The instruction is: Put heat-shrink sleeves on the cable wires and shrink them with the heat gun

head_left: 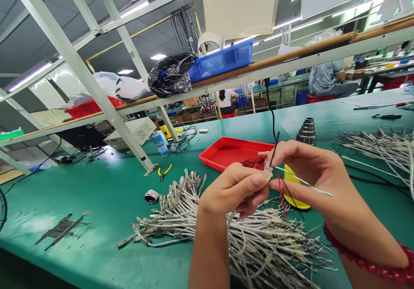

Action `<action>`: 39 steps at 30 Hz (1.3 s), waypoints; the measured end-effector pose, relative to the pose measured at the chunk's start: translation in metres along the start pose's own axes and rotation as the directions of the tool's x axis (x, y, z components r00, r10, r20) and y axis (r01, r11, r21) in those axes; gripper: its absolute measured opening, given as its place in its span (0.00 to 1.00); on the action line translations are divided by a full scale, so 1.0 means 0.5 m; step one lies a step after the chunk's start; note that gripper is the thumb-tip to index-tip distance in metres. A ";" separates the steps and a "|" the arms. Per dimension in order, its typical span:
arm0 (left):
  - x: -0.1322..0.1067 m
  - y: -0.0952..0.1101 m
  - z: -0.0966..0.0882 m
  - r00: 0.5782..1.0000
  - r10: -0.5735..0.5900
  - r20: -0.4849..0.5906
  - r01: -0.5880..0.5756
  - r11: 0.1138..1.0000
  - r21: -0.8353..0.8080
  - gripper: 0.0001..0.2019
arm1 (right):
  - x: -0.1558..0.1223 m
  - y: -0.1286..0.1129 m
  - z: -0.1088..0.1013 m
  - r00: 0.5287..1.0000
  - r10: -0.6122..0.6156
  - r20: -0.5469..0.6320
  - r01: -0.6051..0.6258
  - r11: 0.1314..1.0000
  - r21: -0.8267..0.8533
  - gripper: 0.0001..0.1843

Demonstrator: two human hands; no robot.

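Note:
My left hand [237,187] is closed around the end of a pale grey cable [229,230], with a whitish translucent piece [268,173] at its fingertips. From this end fan out a red wire [280,194], a black wire and light green and white wires [304,180]. My right hand [318,172], with a red bead bracelet on its wrist, has its fingertips closed at a thin black tube [274,149] standing up from the cable end. Exactly how the fingers grip it is partly hidden. Below lies a large bundle of similar cables [181,213].
A red tray [213,152] with small black pieces sits behind my hands. Nearby are a yellow object [293,190], a dark metal nozzle [307,131], yellow-handled cutters [164,173], a spray can [160,143] and more cables [384,151]. A shelf post [111,116] stands left; people sit beyond.

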State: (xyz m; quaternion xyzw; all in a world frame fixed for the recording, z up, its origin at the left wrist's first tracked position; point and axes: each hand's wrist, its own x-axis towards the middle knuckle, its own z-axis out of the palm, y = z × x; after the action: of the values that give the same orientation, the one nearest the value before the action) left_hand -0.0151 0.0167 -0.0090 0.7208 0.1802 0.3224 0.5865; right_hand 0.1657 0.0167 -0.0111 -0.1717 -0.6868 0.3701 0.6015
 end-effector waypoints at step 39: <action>0.006 -0.019 -0.046 0.996 -0.017 0.093 0.007 0.994 0.106 0.25 | -0.013 -0.006 0.036 1.000 -0.021 -0.013 0.014 0.918 -0.397 0.12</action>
State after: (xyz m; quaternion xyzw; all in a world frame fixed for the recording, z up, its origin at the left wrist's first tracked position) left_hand -0.0275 0.0377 -0.0150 0.7641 0.1735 0.2746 0.5573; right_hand 0.1509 0.0047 -0.0134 -0.2871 -0.7441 0.2163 0.5631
